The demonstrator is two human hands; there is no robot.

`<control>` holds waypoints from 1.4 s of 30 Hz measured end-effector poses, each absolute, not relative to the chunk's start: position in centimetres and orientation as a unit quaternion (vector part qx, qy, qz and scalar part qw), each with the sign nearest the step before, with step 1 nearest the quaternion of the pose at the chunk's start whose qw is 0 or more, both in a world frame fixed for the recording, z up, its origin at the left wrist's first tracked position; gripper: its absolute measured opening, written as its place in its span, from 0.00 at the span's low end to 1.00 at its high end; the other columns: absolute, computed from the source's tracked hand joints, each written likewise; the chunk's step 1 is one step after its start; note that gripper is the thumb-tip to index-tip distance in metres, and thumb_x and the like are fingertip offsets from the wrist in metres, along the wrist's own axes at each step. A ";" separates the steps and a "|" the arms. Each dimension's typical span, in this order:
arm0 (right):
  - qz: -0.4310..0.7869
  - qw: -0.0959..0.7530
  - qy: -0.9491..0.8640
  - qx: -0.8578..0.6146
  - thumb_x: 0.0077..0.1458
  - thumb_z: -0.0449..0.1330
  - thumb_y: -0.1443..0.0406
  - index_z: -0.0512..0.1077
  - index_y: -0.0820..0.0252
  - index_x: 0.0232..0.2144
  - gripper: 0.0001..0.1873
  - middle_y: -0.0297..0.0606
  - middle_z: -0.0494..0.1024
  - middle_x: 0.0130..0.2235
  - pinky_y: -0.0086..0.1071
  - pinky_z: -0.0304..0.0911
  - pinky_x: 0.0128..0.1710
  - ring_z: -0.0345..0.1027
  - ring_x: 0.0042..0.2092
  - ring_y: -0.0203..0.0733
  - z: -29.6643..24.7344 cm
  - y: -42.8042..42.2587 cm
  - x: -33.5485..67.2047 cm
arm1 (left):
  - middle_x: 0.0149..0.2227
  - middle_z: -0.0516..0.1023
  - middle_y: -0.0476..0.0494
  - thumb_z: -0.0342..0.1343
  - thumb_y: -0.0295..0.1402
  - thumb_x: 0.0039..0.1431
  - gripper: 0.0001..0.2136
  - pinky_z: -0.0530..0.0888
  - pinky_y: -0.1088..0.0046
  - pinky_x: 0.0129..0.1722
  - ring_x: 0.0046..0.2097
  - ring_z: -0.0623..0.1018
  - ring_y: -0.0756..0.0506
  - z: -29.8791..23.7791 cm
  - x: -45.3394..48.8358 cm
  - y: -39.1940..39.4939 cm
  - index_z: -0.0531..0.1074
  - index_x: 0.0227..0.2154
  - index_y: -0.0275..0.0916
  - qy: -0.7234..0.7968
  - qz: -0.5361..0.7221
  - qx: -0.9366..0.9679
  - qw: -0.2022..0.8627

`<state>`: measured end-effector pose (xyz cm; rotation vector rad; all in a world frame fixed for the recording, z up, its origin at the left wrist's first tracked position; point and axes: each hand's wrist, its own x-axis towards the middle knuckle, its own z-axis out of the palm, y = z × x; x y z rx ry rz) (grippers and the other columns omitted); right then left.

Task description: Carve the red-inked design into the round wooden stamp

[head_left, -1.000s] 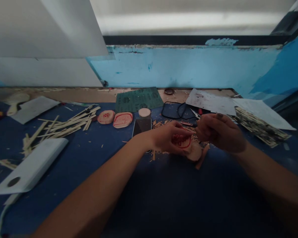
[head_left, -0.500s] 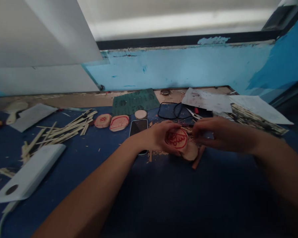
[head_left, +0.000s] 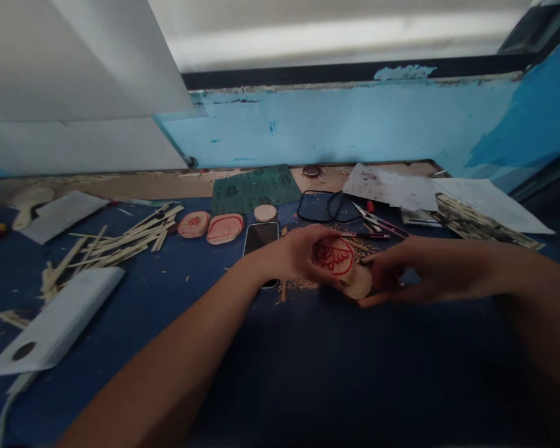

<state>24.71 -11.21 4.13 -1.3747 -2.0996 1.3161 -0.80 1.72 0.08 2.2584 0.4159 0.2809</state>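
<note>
My left hand [head_left: 308, 252] is closed round a thick round wood slice [head_left: 335, 255] with a red drawing on its upper face. Just below it, a plain pale wood slice [head_left: 358, 282] lies among shavings. My right hand [head_left: 413, 267] is on the right, its fingers curled at a short reddish-brown wooden stick [head_left: 372, 301]; the exact grip is partly hidden. Behind the hands are a slim pen-like tool [head_left: 371, 236] and scissors [head_left: 373, 218]. A phone [head_left: 261, 238] lies partly under my left wrist.
Two red-marked wood slices [head_left: 224, 228] and a small plain disc [head_left: 265, 213] lie left of the hands. Farther left are wooden strips [head_left: 130, 239] and a white power bank [head_left: 58, 320] with a cable. Green sandpaper [head_left: 256, 188], a black cord [head_left: 315, 218] and papers [head_left: 392, 186] lie behind.
My right hand has moved down and slightly right, onto the brown stick, which now lies more level. The scissors show more fully. My left hand still holds the red-marked slice.
</note>
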 end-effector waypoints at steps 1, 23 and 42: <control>0.458 0.116 -0.743 -0.474 0.57 0.71 0.63 0.84 0.55 0.35 0.03 0.37 0.85 0.33 0.30 0.67 0.27 0.78 0.31 0.43 4.5 -11.2 25.0 | 0.63 0.75 0.36 0.78 0.45 0.45 0.44 0.72 0.61 0.61 0.62 0.76 0.36 0.1 -0.8 1.7 0.69 0.65 0.39 0.169 0.112 0.893 0.401; 0.607 0.485 -0.544 -0.315 0.69 0.56 0.50 0.79 0.59 0.33 0.22 0.40 0.72 0.32 0.36 0.65 0.37 0.66 0.36 0.43 2.4 -10.8 18.6 | 0.55 0.73 0.42 0.73 0.47 0.52 0.22 0.75 0.64 0.53 0.53 0.76 0.41 0.3 -0.3 1.6 0.82 0.48 0.45 0.136 0.092 0.915 0.367; 0.493 0.569 -0.538 -0.380 0.69 0.60 0.53 0.61 0.56 0.19 0.28 0.27 0.54 0.19 0.35 0.44 0.22 0.44 0.21 0.33 1.9 -10.5 16.4 | 0.53 0.75 0.41 0.73 0.48 0.50 0.26 0.75 0.66 0.51 0.50 0.77 0.41 -0.9 0.3 1.9 0.80 0.50 0.43 0.124 0.086 0.920 0.361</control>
